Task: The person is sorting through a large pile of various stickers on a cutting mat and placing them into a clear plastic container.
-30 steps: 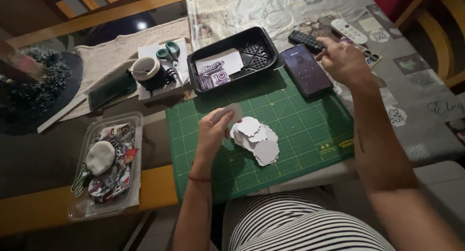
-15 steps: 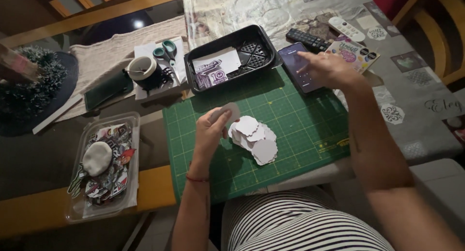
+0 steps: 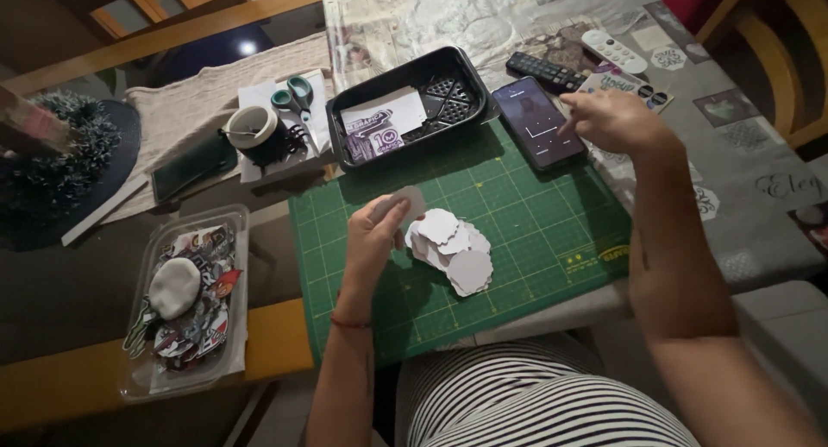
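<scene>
Currently left hand (image 3: 373,236) pinches a white paper cutout (image 3: 407,200) over green cutting mat (image 3: 517,231), beside cutout pile (image 3: 453,250); right hand (image 3: 614,122) loosely curled, empty, fingertip at phone (image 3: 539,122)

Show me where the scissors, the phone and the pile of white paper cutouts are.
scissors (image 3: 294,95), head view, on the green handles.
phone (image 3: 541,122), head view, middle of its dark screen.
pile of white paper cutouts (image 3: 455,254), head view, centre of the pile on the green mat.

Paper cutouts (image 3: 453,250) sit piled mid cutting mat (image 3: 535,231), with the plastic tray (image 3: 412,106) right behind the mat. Phone (image 3: 540,121) lies at the mat's back right corner, remotes (image 3: 578,63) behind it, scissors (image 3: 293,95) left of the tray.
</scene>
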